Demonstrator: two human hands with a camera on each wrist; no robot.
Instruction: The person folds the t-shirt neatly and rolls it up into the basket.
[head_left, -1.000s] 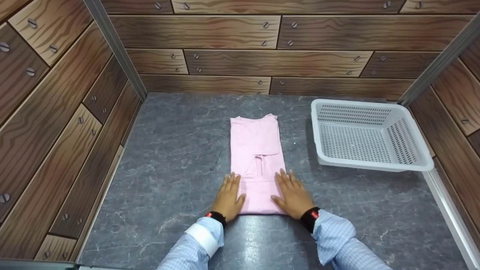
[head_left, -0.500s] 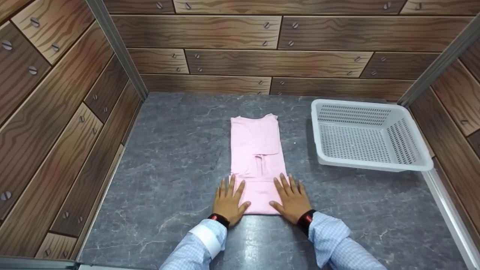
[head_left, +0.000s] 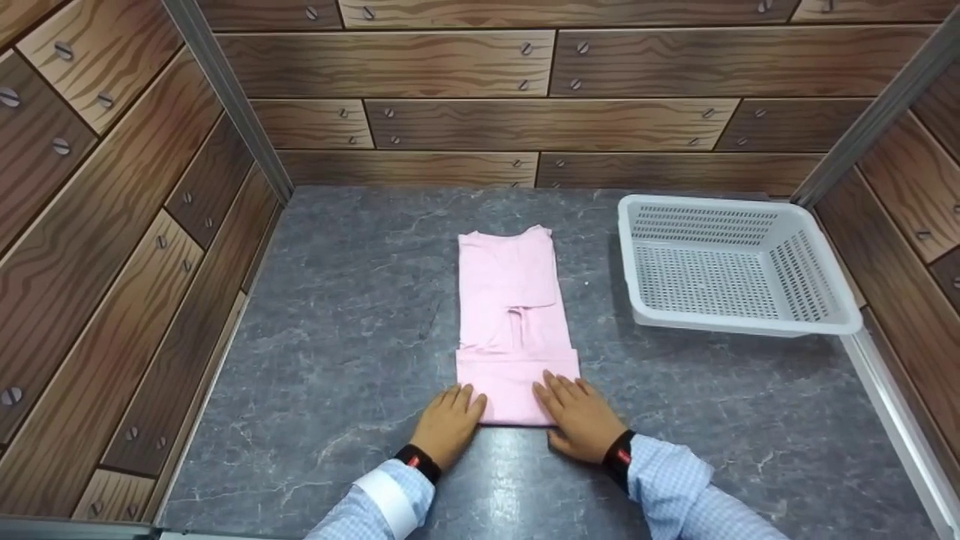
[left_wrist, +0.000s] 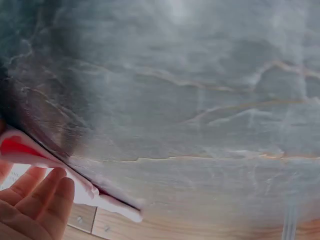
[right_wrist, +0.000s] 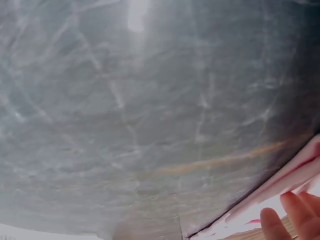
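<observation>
A pink garment [head_left: 510, 322], folded into a long narrow strip, lies in the middle of the grey marbled table [head_left: 337, 330]. My left hand [head_left: 448, 421] lies flat with straight fingers at the strip's near left corner. My right hand [head_left: 576, 416] rests flat on the near right corner. The left wrist view shows my left fingertips [left_wrist: 42, 200] beside the pink edge [left_wrist: 75, 182]. In the right wrist view my right fingertips [right_wrist: 295, 215] touch the pink cloth's edge [right_wrist: 280, 187].
A white perforated plastic basket [head_left: 731, 262] stands empty at the right back of the table. Wood-patterned walls [head_left: 112, 225] close in the left, back and right sides. A metal rail [head_left: 892, 420] runs along the table's right edge.
Both hands have slid toward me along the garment, from the middle fold down to its near end. The garment and the basket have stayed in place.
</observation>
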